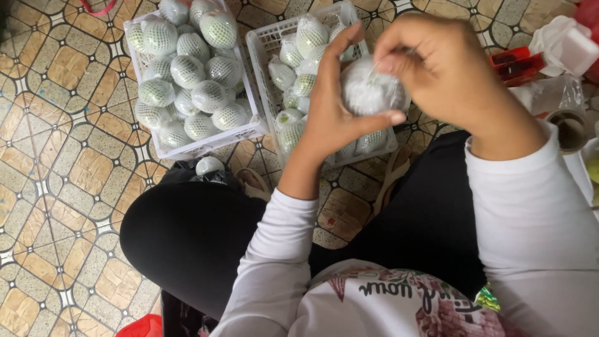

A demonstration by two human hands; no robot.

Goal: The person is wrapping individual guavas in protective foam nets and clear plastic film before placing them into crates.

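Note:
My left hand (327, 115) cups a round fruit wrapped in white foam net (368, 93) from below and behind, thumb under it. My right hand (437, 65) pinches the top of the same wrapped fruit with its fingertips. Both hands hold it above a white plastic crate (261, 47) partly filled with wrapped green fruits. A second white crate (206, 142), to the left, is heaped with the same net-wrapped fruits.
One wrapped fruit (209, 165) lies on the patterned tile floor by my left knee (181, 231). A red tape dispenser (518, 62), white foam pieces (568, 43) and a cup (571, 131) sit at the right. A red object (146, 326) shows at the bottom edge.

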